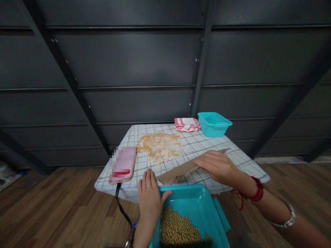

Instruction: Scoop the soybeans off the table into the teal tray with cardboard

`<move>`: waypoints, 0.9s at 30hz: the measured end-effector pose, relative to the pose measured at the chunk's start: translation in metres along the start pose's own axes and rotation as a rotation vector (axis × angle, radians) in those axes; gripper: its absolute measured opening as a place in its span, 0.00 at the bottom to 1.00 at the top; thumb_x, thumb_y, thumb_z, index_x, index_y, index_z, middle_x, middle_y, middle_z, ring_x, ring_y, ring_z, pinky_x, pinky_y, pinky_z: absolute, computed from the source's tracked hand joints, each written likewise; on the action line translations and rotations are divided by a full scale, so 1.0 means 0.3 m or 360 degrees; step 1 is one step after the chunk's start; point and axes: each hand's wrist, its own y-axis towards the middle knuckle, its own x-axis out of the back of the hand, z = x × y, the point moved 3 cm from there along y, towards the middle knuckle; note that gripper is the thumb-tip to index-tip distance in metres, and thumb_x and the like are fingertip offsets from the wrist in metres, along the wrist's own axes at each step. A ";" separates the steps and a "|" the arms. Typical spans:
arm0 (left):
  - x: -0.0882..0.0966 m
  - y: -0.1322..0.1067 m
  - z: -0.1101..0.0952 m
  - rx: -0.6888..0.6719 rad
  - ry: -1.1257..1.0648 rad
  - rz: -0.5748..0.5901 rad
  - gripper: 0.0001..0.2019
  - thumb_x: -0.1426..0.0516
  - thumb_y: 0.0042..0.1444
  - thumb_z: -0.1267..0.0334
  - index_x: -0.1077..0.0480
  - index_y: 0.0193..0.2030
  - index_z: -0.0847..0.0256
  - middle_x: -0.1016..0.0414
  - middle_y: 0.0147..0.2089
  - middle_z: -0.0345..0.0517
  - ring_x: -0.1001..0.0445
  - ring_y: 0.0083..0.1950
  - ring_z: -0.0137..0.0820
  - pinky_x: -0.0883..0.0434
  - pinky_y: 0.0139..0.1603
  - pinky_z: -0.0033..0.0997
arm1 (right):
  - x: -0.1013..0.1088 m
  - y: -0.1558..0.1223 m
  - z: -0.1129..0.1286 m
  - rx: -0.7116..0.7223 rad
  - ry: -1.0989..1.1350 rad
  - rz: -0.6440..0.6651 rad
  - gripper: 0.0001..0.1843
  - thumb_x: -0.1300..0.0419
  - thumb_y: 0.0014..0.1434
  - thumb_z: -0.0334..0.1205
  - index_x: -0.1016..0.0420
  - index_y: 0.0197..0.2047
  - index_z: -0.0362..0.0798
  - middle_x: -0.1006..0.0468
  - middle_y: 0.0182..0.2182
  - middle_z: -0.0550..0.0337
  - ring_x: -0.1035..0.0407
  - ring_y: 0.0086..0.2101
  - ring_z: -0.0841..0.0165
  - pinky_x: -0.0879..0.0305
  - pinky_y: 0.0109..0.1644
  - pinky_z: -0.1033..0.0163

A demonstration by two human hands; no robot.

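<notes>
My right hand (217, 167) grips a torn strip of brown cardboard (178, 173), which lies slantwise across the checked cloth. My left hand (150, 189) rests at the table's near edge, fingers stretched out flat and thumb over the rim of a teal plastic basin (199, 196). Greenish-tan beans (178, 227) fill part of the basin, which is up against the table's edge. Beyond the cardboard, a patch of yellow beans mixed with small white grains (160, 144) is spread over the cloth.
A white checked cloth (207, 177) covers the table. A pink phone-like item (125, 162), partly pixelated, lies at left with a black strap (120, 203). At the back right are a folded red-and-white cloth (187, 124) and a smaller teal tub (214, 125). A dark panelled wall (142, 62) stands behind.
</notes>
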 end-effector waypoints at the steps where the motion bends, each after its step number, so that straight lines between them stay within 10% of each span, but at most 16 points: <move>1: 0.000 0.000 0.000 -0.0009 0.0014 -0.0010 0.45 0.63 0.49 0.35 0.44 0.57 0.79 0.35 0.55 0.69 0.38 0.57 0.49 0.40 0.53 0.50 | 0.003 0.000 0.002 0.0007 -0.0010 -0.0008 0.14 0.55 0.57 0.24 0.32 0.38 0.43 0.25 0.28 0.58 0.33 0.31 0.71 0.37 0.35 0.64; 27: -0.003 -0.010 0.001 0.0014 -0.0022 -0.0026 0.44 0.62 0.50 0.35 0.46 0.58 0.78 0.35 0.55 0.69 0.38 0.57 0.49 0.41 0.54 0.51 | 0.022 -0.020 -0.023 -0.0076 -0.0253 -0.0081 0.12 0.53 0.58 0.26 0.30 0.37 0.42 0.25 0.25 0.57 0.33 0.28 0.70 0.36 0.32 0.64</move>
